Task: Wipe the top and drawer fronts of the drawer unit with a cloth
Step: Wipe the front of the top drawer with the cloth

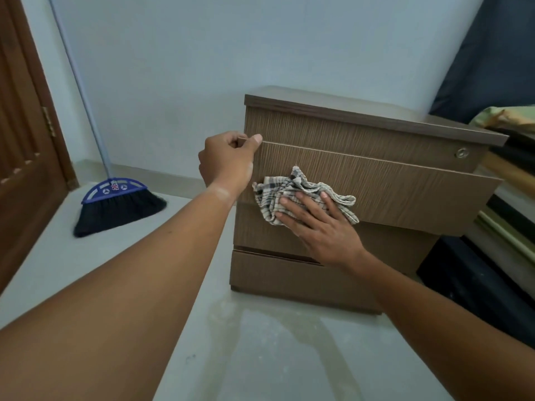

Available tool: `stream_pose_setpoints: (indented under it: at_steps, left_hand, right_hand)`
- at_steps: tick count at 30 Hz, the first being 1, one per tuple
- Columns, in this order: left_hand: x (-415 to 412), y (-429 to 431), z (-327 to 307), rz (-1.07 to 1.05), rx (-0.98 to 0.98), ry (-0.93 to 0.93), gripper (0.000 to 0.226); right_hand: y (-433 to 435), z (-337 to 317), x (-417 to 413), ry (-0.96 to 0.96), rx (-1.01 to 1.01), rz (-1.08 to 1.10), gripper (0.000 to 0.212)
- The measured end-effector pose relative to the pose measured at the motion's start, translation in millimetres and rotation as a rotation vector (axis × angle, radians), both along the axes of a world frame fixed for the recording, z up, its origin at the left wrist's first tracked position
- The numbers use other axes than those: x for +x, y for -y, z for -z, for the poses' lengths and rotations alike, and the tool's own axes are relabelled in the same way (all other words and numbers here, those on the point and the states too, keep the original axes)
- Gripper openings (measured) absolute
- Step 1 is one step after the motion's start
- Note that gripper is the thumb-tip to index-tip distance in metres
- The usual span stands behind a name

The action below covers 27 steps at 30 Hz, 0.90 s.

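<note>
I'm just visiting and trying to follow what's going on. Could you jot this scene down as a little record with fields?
Activity: wiping a drawer front
Drawer unit: brown wood-grain, standing on the floor
Pulled-out drawer: second from the top, partly open
Left hand: grips that drawer's upper left corner
Right hand: flat, pressing the cloth against that drawer's front
Cloth: checked, crumpled
Lock: top drawer front, right end
Broom: leaning on the wall, to the left
</note>
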<state>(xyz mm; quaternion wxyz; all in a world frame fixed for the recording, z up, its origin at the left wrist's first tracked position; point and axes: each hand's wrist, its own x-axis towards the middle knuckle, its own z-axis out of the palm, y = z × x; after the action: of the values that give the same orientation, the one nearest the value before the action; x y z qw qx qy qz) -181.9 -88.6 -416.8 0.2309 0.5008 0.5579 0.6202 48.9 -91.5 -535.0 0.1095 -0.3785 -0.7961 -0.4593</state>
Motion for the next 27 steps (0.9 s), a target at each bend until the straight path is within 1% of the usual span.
stream_pose_setpoints:
  at_steps: [3, 5, 6, 7, 9, 11, 14, 15, 16, 19, 21, 24, 27]
  left_hand:
    - [6.6, 3.8, -1.7, -0.044, -0.013, -0.024, 0.022]
    - [12.5, 6.9, -3.0, -0.141, -0.024, -0.122, 0.023]
    - [15.6, 8.1, -2.5, -0.202, -0.025, -0.198, 0.024]
    - [19.0, 8.3, -1.3, -0.249, -0.008, -0.278, 0.023]
    - [27.8, 7.7, 3.3, -0.264, 0.073, -0.48, 0.022]
    - [39.6, 8.3, 6.0, -0.192, 0.172, -0.687, 0.026]
    - [59.9, 10.6, 0.7, -0.059, 0.238, -0.918, 0.033]
    - [64.7, 11.3, -2.3, -0.05, 0.237, -0.955, 0.034]
    - [67.7, 11.4, -5.0, -0.057, 0.231, -0.978, 0.033]
    - [72.1, 11.9, -5.0, -0.115, 0.213, -1.051, 0.029]
    - [75.9, 14.2, -2.5, -0.125, 0.194, -1.052, 0.028]
    - [82.3, 15.2, -1.9, -0.102, 0.153, -1.051, 0.035]
    - [91.9, 16.0, -1.1, -0.043, 0.15, -1.055, 0.043]
  right_hand:
    - [8.6, -4.8, 33.4, 0.031, -0.021, 0.041, 0.066]
    - [13.5, -12.3, 49.7, 0.02, -0.025, 0.075, 0.064]
    - [15.1, -17.2, 55.6, -0.019, -0.008, 0.084, 0.064]
    - [16.5, -23.3, 59.8, -0.073, 0.02, 0.092, 0.063]
    - [17.6, -37.3, 62.6, -0.197, 0.088, 0.111, 0.059]
    - [16.1, -52.2, 56.9, -0.34, 0.112, 0.122, 0.055]
    - [11.1, -72.7, 37.6, -0.593, 0.052, 0.164, 0.052]
    - [8.5, -77.7, 30.8, -0.645, 0.03, 0.185, 0.051]
    - [5.8, -81.9, 24.4, -0.654, 0.009, 0.205, 0.051]
    - [-2.6, -91.5, 6.1, -0.54, -0.065, 0.168, 0.051]
    - [-5.7, -100.3, 1.4, -0.532, -0.104, 0.116, 0.049]
    - [-4.7, -106.0, 14.4, -0.597, -0.088, 0.12, 0.044]
    - [2.8, -97.5, 58.5, -0.721, -0.001, 0.203, 0.04]
